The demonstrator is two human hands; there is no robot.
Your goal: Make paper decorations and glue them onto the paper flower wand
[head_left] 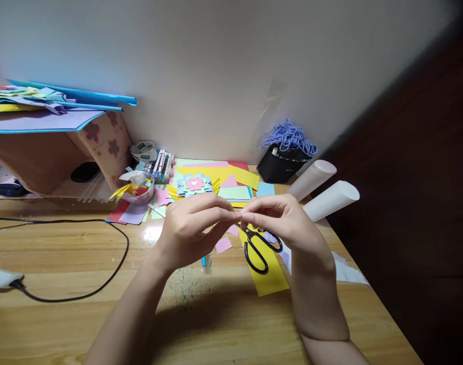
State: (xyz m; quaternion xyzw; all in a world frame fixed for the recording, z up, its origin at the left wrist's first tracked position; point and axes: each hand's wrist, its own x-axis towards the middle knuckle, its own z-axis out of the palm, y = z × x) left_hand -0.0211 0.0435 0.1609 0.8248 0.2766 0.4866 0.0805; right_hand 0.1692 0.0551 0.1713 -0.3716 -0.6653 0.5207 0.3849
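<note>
My left hand (195,228) and my right hand (282,218) meet at the fingertips above the middle of the table. Both are pinched closed; whatever lies between the fingertips is too small to make out. Just below them, black-handled scissors (258,253) lie on a yellow paper strip (271,284), their blades partly hidden by my right hand. Small pink paper pieces (223,245) are beside the strip. Behind my hands sits a layered paper flower (195,183) in pink, green and blue, with folded yellow paper at its sides.
Two white rolls (332,201) and a black holder with blue yarn (280,165) stand at the back right. Markers (163,165), a clear bowl of scraps (142,190) and a cardboard box (105,147) are at the back left. A black cable (127,248) curves across the left.
</note>
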